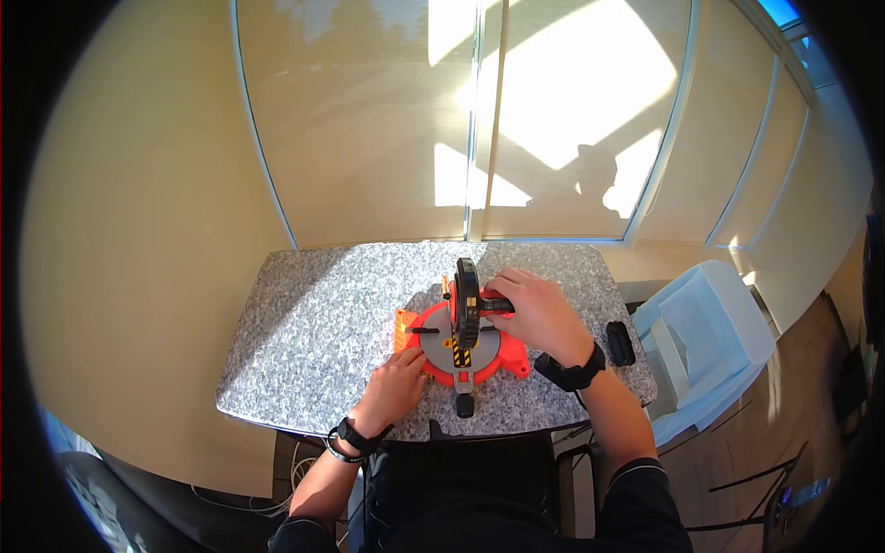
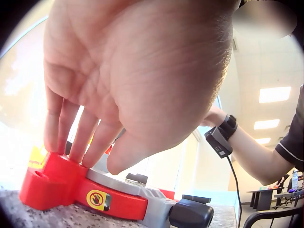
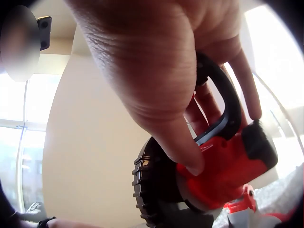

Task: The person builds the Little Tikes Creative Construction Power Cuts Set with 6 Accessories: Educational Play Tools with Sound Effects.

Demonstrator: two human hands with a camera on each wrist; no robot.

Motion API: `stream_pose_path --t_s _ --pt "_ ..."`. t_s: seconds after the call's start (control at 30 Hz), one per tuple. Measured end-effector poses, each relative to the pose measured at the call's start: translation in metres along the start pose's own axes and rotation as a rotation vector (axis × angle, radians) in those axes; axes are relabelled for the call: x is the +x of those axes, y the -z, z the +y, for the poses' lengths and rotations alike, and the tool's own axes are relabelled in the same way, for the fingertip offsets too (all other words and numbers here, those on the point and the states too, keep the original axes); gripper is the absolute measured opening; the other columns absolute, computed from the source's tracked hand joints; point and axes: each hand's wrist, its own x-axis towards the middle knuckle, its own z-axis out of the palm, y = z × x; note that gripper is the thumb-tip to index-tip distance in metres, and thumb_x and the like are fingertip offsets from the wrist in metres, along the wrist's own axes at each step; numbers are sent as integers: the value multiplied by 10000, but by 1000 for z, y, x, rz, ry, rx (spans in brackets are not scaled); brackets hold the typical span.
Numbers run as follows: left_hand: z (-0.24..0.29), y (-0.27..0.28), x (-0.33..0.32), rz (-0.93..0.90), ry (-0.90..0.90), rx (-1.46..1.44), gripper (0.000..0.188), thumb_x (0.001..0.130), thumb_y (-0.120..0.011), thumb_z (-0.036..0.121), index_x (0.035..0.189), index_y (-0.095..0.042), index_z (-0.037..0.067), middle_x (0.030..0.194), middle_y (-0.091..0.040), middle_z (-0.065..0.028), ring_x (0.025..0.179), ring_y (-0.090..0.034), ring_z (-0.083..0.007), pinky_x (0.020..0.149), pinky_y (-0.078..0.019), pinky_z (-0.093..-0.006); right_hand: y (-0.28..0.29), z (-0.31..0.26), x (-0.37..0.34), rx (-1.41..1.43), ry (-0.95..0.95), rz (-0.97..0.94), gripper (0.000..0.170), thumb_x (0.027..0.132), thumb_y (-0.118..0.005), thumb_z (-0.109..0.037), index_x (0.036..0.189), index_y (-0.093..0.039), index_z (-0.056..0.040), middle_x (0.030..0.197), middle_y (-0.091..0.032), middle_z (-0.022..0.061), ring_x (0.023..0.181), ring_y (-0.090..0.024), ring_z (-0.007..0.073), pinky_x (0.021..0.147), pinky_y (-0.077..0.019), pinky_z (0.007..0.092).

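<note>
A small red and black miter saw (image 1: 433,350) with a round grey turntable stands on the speckled tabletop (image 1: 313,323), its black ribbed blade guard (image 1: 467,304) upright in the middle. My right hand (image 1: 544,318) grips the saw head from the right. In the right wrist view, its fingers pass through the looped black handle (image 3: 232,107), while the thumb lies on the red motor housing (image 3: 223,171). On the left, my left hand (image 1: 395,392) rests on the red base (image 2: 57,178) with nearly straight fingers. A black knob (image 2: 192,213) sticks out at the front of the saw.
A black oblong case (image 1: 620,343) lies near the table's right edge. Beyond that edge stands a pale translucent plastic bin (image 1: 710,341). Panelled blinds (image 1: 369,157) rise behind the table. Cables (image 1: 300,470) hang below at the left.
</note>
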Motion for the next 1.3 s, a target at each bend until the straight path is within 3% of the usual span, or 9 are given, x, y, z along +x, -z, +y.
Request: stream_pose_path --t_s 0.23,0.67,1.2,1.3 --pt "0 -1 0 -13 6 15 368 965 -633 174 1300 -635 20 1376 -624 -168 1204 -644 -361 967 -564 -456 -9 -6 -16 -63 12 -22 416 748 -832 -150 1108 -642 -66 1082 -628 64 1065 -647 285 845 -586 424" --pt "2 0 0 -20 12 6 372 974 -641 202 1295 -629 17 1380 -619 -174 1202 -643 -377 964 -562 -468 -37 -14 -47 -151 61 66 542 693 -832 -105 1190 -625 -49 1184 -637 79 1113 -648 294 859 -591 410" --pt "3 -3 0 -20 19 4 379 962 -647 189 1297 -620 13 1376 -614 -177 1214 -631 -379 969 -560 -471 -42 -27 -69 -93 25 4 644 675 -866 -159 1237 -585 -16 1254 -583 120 1241 -581 327 1012 -528 445" --pt "1 -6 -1 45 -47 40 365 912 -667 130 1243 -619 -16 1313 -618 -169 1177 -640 -355 906 -586 -447 -44 -27 -71 -95 20 2 659 679 -867 -170 1255 -586 -14 1265 -580 120 1252 -575 331 1022 -521 452"
